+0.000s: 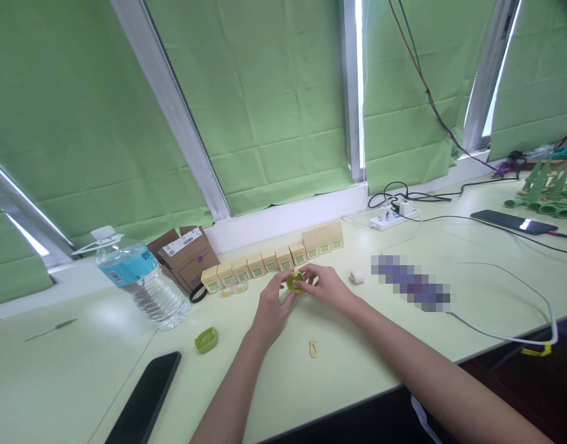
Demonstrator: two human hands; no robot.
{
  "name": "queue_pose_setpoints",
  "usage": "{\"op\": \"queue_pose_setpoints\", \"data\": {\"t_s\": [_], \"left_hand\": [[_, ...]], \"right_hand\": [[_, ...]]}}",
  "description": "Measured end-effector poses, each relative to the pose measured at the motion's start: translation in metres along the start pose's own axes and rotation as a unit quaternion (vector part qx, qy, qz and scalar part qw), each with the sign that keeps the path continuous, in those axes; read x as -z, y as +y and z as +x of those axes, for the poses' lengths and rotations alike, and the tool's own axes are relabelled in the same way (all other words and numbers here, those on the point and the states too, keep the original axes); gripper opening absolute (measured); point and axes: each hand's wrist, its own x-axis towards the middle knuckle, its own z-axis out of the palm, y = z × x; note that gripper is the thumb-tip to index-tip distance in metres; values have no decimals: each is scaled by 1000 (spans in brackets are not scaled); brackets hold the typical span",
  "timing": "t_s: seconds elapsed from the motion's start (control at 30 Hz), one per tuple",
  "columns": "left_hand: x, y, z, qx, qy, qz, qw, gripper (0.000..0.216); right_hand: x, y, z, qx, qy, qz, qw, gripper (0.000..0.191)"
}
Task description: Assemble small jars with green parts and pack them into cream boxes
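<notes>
Both hands meet over the pale table (339,364), pinching a small yellow-green round object (293,282) between them. My left hand (271,305) grips it from the left with curled fingers. My right hand (327,285) holds it from the right. Just behind the hands runs a row of several small beige boxes with green windows (274,259). A small green oval piece (206,339) lies to the left, and a tiny pale loop (313,349) lies in front of the hands.
A plastic water bottle (139,277) lies tilted at left beside a brown cardboard box (186,253). A black phone (147,394) rests near the front edge. A white power strip (389,217), cables, another phone (512,221) and green cones (545,197) sit at right.
</notes>
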Motion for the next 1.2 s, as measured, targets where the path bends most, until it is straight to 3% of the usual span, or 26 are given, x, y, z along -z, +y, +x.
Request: {"op": "queue_pose_setpoints", "data": {"t_s": [1.2], "left_hand": [[-3, 9, 0, -61, -7, -14, 998, 42]], "right_hand": [[0, -4, -1, -5, 1, -10, 1000, 5]]}}
